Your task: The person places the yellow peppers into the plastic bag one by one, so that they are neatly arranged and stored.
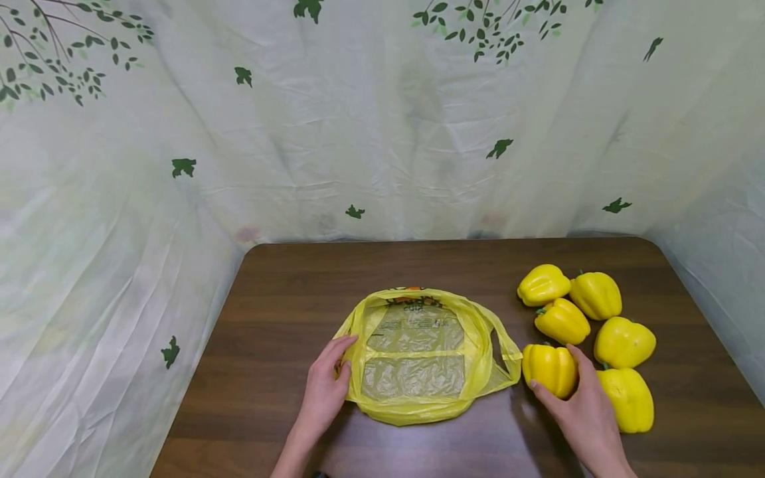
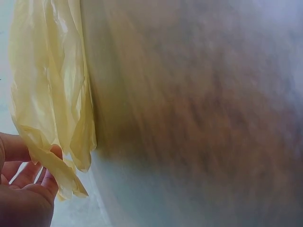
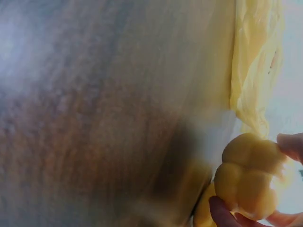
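A yellow plastic bag [image 1: 412,411] stands on the table with its mouth spread wide toward the head camera, a handle loop on its right side. My left hand [image 1: 327,378] is at the bag's left rim; in the left wrist view thumb and fingers pinch a fold of the bag [image 2: 42,85]. My right hand [image 1: 586,411] grips a yellow bell pepper [image 1: 548,369] just right of the bag's handle. The right wrist view shows the lobed underside of this bell pepper [image 3: 248,175] between thumb and fingers.
Several more yellow bell peppers [image 1: 625,342] lie grouped on the right of the brown wooden table [image 1: 287,285]. A pale curtain [image 1: 382,133] with leaf prints hangs behind the table and along its sides.
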`<state>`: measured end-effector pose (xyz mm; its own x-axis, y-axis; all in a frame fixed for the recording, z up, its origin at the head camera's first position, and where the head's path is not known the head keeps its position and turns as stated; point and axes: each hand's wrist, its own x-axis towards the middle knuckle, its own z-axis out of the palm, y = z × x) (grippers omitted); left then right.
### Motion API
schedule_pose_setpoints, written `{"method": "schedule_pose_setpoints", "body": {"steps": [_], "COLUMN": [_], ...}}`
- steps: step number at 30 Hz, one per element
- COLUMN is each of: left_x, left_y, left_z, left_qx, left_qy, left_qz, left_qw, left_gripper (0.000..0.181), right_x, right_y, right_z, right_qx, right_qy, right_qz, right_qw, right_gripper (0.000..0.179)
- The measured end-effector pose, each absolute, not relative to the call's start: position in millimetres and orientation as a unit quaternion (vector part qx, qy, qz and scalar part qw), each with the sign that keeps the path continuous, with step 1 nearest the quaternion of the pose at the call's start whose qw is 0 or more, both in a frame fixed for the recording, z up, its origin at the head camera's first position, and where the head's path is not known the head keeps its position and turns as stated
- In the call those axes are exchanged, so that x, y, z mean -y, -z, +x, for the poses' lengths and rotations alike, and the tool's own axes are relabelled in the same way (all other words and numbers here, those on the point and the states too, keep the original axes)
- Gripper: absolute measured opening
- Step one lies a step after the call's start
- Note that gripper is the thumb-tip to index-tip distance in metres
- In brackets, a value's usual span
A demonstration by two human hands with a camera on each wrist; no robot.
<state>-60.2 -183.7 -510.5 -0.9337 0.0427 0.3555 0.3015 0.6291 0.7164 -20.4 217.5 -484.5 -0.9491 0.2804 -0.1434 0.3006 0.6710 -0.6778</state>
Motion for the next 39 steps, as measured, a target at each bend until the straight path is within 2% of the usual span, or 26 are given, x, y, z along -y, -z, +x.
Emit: {"method": "schedule_pose_setpoints", "body": {"steps": [7,12,22,27,32,39], "left_x": [183,183,181,174,167,168], "left_y": [510,508,506,489,465,464], "left_z": [-60,-60,-62,-60,-54,-53], "left_qx": [0.882,0.864,0.849,0.845,0.844,0.838], "left_qy": [0.441,0.486,0.518,0.527,0.53,0.539], "left_qz": [-0.088,-0.063,-0.039,-0.028,-0.019,-0.017], "left_qw": [0.139,0.116,0.1,0.093,0.08,0.079], "left_gripper": [0.047,0.046,0.047,0.044,0.041,0.041], "right_x": [-215,-213,-206,-202,-196,-188], "right_y": [481,481,475,473,471,473], "right_z": [-20,-21,-23,-24,-28,-32], "right_qx": [-0.911,-0.911,-0.906,-0.913,-0.91,-0.906], "right_qy": [0.378,0.38,0.396,0.382,0.392,0.4], "right_qz": [0.165,0.158,0.131,0.102,0.076,0.037], "right_qw": [-0.004,-0.028,-0.076,-0.105,-0.111,-0.131], "right_gripper": [0.107,0.105,0.1,0.095,0.093,0.092]}}
